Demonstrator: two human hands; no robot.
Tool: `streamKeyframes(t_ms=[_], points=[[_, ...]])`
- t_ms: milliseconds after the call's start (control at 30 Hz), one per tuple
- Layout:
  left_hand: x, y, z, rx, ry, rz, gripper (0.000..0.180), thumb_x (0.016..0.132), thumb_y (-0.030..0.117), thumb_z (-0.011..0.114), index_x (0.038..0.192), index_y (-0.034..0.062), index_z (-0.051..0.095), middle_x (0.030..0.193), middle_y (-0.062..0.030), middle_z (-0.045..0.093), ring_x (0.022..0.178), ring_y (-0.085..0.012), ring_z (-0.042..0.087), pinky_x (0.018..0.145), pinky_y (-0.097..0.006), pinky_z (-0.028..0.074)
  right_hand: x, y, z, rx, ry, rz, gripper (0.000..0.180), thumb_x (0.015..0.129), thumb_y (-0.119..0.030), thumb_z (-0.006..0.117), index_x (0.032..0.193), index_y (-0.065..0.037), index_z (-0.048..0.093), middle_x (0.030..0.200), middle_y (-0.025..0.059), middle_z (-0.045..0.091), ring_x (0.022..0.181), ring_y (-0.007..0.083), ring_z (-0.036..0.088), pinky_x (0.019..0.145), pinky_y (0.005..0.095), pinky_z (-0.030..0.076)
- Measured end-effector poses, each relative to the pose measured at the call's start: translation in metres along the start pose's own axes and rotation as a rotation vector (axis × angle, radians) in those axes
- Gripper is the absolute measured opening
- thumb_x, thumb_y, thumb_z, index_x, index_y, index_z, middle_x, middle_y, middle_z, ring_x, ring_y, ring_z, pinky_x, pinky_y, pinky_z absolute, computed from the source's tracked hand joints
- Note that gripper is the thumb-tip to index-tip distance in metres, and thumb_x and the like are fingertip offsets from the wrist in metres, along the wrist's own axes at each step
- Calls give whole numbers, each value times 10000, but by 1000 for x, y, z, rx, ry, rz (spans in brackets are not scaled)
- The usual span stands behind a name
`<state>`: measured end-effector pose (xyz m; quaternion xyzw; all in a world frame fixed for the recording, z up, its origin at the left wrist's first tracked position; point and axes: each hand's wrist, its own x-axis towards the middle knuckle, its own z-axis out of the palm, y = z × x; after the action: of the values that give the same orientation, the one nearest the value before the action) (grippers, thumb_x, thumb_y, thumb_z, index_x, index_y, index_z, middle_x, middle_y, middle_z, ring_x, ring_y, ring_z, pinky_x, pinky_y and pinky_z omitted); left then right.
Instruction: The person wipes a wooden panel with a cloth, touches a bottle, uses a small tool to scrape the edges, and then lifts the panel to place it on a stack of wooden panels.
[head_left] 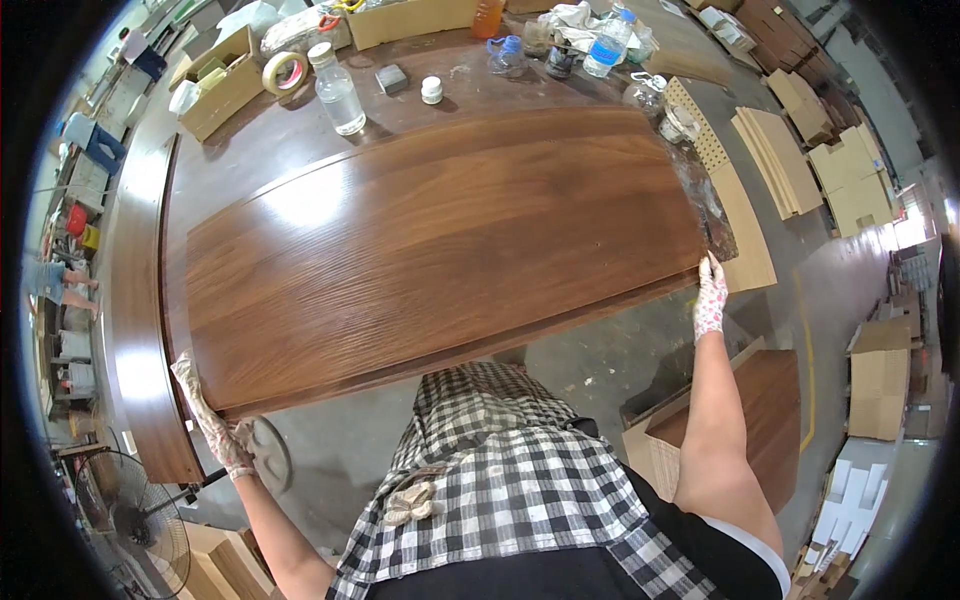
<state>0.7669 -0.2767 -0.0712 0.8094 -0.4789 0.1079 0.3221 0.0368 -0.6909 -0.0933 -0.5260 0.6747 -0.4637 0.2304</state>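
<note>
A large dark-brown wood-grain panel [450, 250] lies across the worktable, with a bright light reflection at its upper left. Its near edge juts toward my checked apron. My left hand [212, 420], in a patterned glove, holds the panel's near left corner, its fingers reaching along the left edge. At the opposite near corner, my right hand [710, 295], in a white glove with pink-red marks, grips the right edge. The fingers' undersides are hidden on both sides. Left of the panel stretches a long, narrow brown board [140, 320].
Along the table's far side are a clear bottle [340, 95], a tape roll [285, 74], a small white jar [431, 90], a grey block [391, 79] and a cardboard box [222, 85]. A fan [135, 525] stands lower left. Cartons [880, 380] line the right; people work far left.
</note>
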Motion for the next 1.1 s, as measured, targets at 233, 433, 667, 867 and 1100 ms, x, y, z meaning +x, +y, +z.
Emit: streamKeyframes(t_ms=[233, 433, 667, 867, 1100], points=[[-18, -41, 23, -739, 281, -644, 577, 926, 294, 612, 1419, 127, 362, 1033, -34, 558, 777, -130, 530, 625, -283, 503, 18, 51, -13, 115, -83, 125, 522, 946, -318, 568, 1350, -3, 465, 1374, 97, 480, 1263, 188, 419, 1067, 324, 288], [-19, -20, 20, -679, 333, -651, 591, 931, 325, 594, 1428, 117, 353, 1154, -48, 528, 909, -158, 531, 713, -305, 506, -1, 26, 3, 333, -63, 157, 502, 959, -304, 549, 1354, -6, 463, 1406, 96, 437, 1294, 185, 378, 1100, 324, 245], [-16, 5, 26, -670, 350, -666, 610, 937, 362, 574, 1439, 105, 342, 1295, -64, 493, 1064, -191, 532, 816, -331, 510, -3, 35, 8, 264, 25, 64, 457, 977, -275, 515, 1351, -19, 466, 1378, 92, 470, 1255, 186, 425, 1087, 331, 297], [-4, -16, 28, -661, 326, -565, 652, 934, 379, 566, 1448, 63, 321, 1426, -63, 397, 1230, -210, 445, 1000, -353, 410, -4, 5, 31, 58, 176, 63, 433, 966, -343, 524, 1268, -33, 556, 1273, 120, 567, 1168, 220, 509, 1024, 358, 375], [-16, -15, 23, -684, 300, -674, 644, 934, 366, 568, 1445, 59, 325, 1419, -68, 406, 1225, -214, 451, 990, -355, 419, 0, 29, -7, 72, -89, -9, 392, 923, -142, 589, 1293, -22, 536, 1332, 118, 528, 1256, 220, 452, 1080, 349, 310]])
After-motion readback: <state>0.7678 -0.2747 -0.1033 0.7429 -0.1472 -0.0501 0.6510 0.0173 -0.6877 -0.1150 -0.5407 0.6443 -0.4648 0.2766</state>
